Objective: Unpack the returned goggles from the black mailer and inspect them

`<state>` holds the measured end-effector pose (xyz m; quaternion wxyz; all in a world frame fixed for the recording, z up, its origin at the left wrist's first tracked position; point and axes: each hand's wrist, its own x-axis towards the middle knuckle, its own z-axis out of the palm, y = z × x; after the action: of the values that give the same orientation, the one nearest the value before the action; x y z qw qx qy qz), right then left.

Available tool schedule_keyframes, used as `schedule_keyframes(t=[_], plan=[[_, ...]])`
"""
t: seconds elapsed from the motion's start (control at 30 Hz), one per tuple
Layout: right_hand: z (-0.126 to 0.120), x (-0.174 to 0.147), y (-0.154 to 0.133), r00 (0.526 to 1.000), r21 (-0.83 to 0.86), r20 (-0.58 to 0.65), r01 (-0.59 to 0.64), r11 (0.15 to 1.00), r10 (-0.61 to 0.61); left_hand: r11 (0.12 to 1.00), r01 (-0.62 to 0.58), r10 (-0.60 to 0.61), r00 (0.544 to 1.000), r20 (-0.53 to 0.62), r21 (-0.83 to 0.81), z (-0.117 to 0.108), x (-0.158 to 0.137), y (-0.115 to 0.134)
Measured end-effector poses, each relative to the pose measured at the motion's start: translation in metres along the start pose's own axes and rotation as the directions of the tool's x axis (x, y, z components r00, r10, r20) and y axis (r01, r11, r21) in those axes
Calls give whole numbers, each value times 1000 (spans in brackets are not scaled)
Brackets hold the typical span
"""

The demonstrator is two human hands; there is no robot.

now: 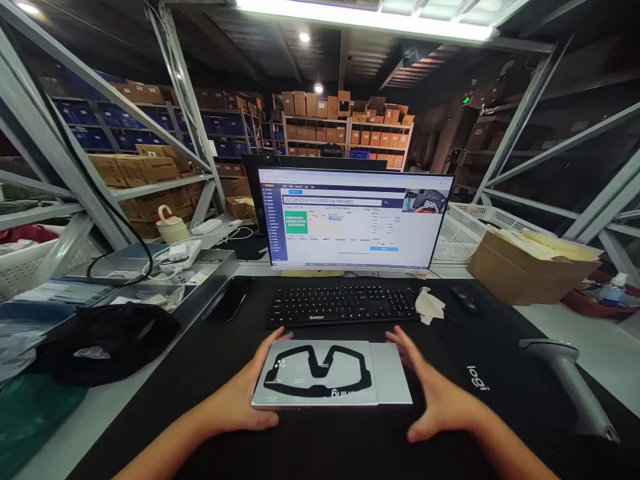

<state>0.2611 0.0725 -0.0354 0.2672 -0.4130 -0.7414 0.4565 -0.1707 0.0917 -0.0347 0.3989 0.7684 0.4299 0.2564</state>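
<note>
A flat white box with a black goggle-frame print sits over the black desk mat in front of me. Its printed sleeve is slid partway along, so a plain white inner tray sticks out on the right. My left hand grips the sleeve's left end, thumb along the near edge and fingers at the far edge. Beside the tray's right end, my right hand is spread open, its thumb apart from the box. Whether its fingertips touch the tray's far corner, I cannot tell.
Behind the box lie a black keyboard, a crumpled tissue and a mouse. A lit monitor stands beyond. To the right are a grey barcode scanner and a cardboard box; left, a phone and black cap.
</note>
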Motion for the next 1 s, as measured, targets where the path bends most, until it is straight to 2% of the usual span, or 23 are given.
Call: schedule_keyframes(t=[0.07,0.13,0.23,0.3,0.4,0.53,0.73,0.9,1.0], plan=[[17,6,-1,996,-85,-71,-60,995,54,1000,-8,8,1000,-14,-3,1,3,-1],[23,15,-2,995,-144,-98,-46,988,32,999,-13,15,998,-66,31,1,0,-6],[12,25,-7,994,-166,-51,92,982,-101,995,-9,20,993,-114,94,-2,-12,-19],[0,29,-10,990,-182,-35,131,975,-139,990,-6,27,989,-146,144,-5,-22,-26],[-14,27,-10,993,-212,-5,115,971,-119,980,20,21,979,-202,198,-8,-33,-28],[-24,16,-3,999,-254,-29,12,967,-20,978,66,-24,978,-205,200,-16,-38,-21],[-35,8,8,996,-280,-69,-73,957,56,973,-18,55,986,-157,228,-36,-45,-26],[-33,10,5,997,-281,-63,-59,958,43,975,64,-11,969,-247,210,-47,-68,-36],[-28,10,3,998,-286,-58,-49,957,33,980,70,-6,945,-328,184,-63,-93,-39]])
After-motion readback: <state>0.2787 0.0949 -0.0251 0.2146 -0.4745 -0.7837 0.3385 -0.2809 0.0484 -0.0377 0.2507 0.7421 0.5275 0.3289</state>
